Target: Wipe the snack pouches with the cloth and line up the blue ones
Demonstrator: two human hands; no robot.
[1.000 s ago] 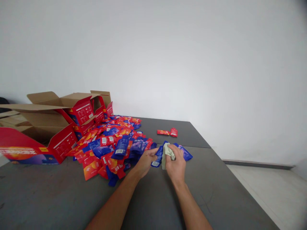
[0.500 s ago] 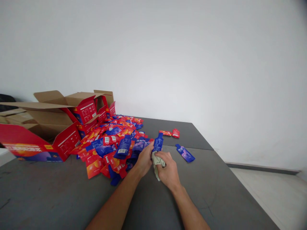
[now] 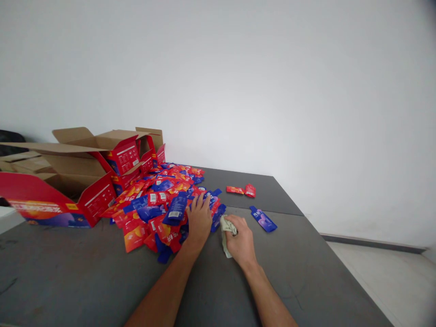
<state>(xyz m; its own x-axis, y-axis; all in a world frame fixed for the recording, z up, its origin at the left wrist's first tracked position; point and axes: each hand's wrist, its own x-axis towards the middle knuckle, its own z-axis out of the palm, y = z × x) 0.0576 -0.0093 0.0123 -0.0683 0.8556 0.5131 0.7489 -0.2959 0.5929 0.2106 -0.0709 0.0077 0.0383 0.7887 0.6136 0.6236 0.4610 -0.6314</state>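
Head view: at the centre of the frame, the left hand (image 3: 199, 219) lies flat with fingers spread, palm down on the right edge of a heap of red and blue pouches (image 3: 163, 202) (it presses on them without closing around any). Just to its right, the right hand (image 3: 240, 240) is clenched around a crumpled pale cloth (image 3: 225, 229), whose loose end touches the grey desk (image 3: 85, 281) between the two hands. The heap spreads from the frame's centre toward the left, its far side running up against open red cartons (image 3: 68, 181) with brown flaps raised, which stand at the left of the frame. Right of the right hand and a little above it in the frame, a single blue pouch (image 3: 262, 218) lies alone on the desk, apart from the heap. Further up, near the desk's far edge, two small red pouches (image 3: 241, 190) lie side by side. A plain white wall (image 3: 272, 91) fills the upper half of the frame, and pale floor (image 3: 391, 277) shows at the lower right.
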